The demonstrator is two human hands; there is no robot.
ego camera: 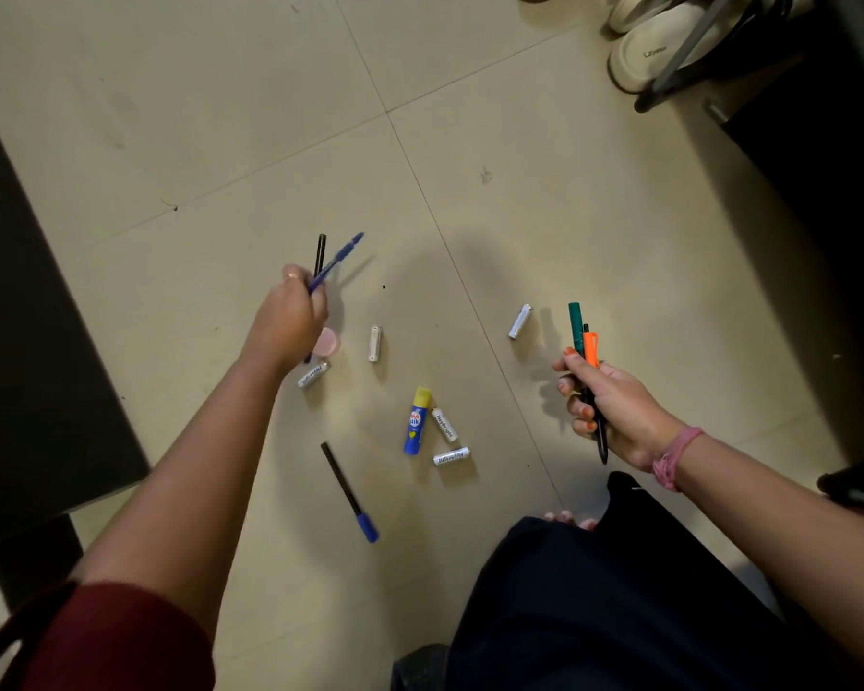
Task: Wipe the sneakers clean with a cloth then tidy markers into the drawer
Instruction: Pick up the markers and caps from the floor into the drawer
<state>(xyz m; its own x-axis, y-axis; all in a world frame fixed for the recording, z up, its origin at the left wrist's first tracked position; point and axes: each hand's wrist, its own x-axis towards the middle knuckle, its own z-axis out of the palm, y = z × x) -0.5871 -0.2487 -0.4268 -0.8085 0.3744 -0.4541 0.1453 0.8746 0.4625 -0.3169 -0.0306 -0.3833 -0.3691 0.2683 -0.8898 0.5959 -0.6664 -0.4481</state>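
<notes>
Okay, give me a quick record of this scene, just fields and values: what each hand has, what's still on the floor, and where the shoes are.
left hand: grips a blue pen and a black pen
right hand: grips a green marker, an orange-capped marker and a dark pen
floor: blue-capped marker, glue stick, five white batteries, small pink lid
sneakers: top right, by a metal frame
drawer: not in view
</notes>
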